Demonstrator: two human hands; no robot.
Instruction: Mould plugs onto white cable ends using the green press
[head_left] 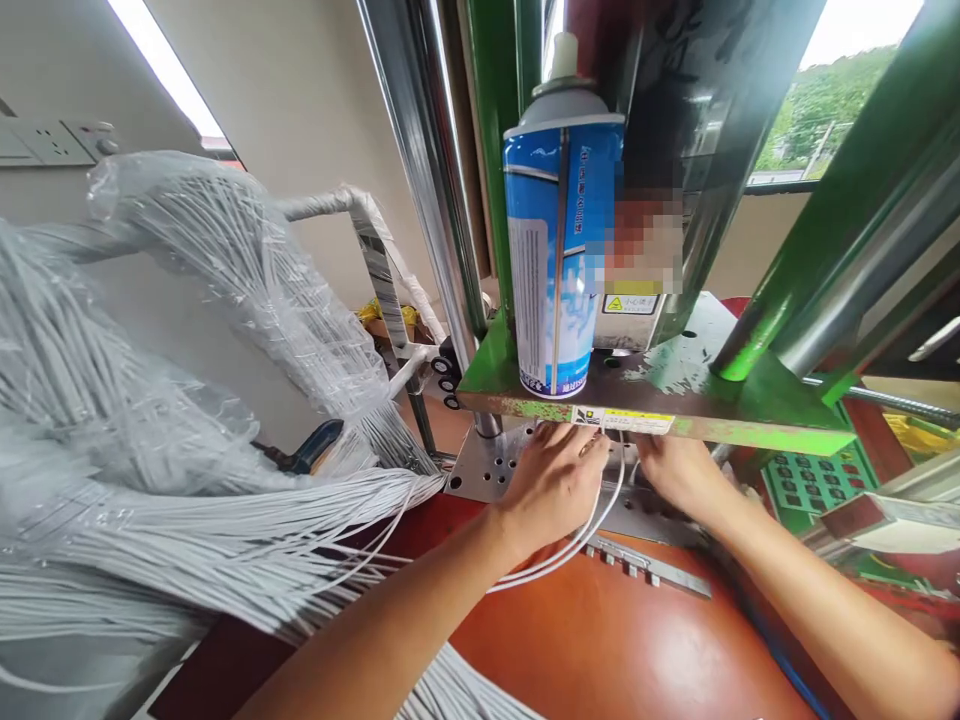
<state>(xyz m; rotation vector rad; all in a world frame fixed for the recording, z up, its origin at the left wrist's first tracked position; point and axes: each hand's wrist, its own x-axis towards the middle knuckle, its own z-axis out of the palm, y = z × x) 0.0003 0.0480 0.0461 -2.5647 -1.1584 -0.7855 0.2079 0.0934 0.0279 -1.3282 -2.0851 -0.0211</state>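
My left hand (555, 480) reaches under the green press plate (720, 405), fingers curled round a few thin white wires (559, 553) that loop back beneath my wrist. My right hand (679, 470) is beside it, also under the plate edge; its fingertips are hidden by the plate. Both hands rest over a grey metal base plate (487, 465) with holes. A big bundle of white wires (187, 530) wrapped in clear plastic lies to the left.
A blue spray can (561, 250) stands upright on the green plate. Steel columns (427, 170) and green frame bars rise above. A slotted metal strip (649, 568) lies on the red-brown table (600, 650). Blue-handled pliers (311, 447) sit by the bundle. A green panel (814, 485) is at right.
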